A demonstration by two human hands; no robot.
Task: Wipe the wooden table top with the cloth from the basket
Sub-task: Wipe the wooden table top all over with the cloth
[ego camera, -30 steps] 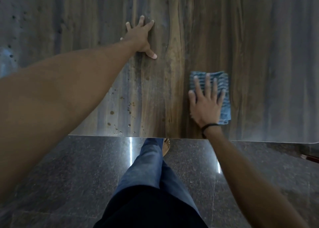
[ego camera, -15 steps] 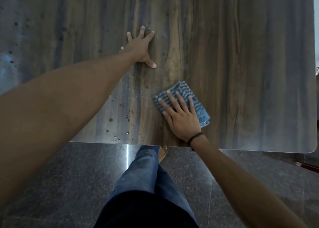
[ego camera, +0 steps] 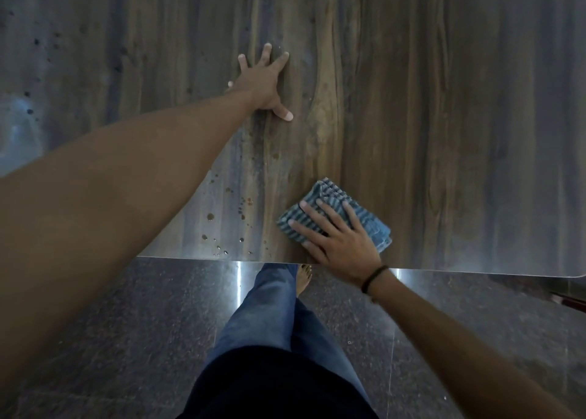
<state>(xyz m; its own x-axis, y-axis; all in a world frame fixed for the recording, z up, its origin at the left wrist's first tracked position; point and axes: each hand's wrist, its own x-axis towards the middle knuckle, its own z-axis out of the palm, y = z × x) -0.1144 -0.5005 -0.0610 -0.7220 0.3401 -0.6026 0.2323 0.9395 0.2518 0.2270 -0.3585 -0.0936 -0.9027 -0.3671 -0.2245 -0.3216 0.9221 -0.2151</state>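
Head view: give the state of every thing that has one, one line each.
table top: spotted with drops near its front edge.
cloth: folded, flat on the table top, right of the drops.
right hand: straight fingers pressing the cloth.
left hand: fingers spread, resting on the table top.

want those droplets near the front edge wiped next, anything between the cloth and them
Nothing visible. Only bare table top lies between the cloth, pressed under the right hand, and the droplets to its left. The left hand rests farther back, out of that path.
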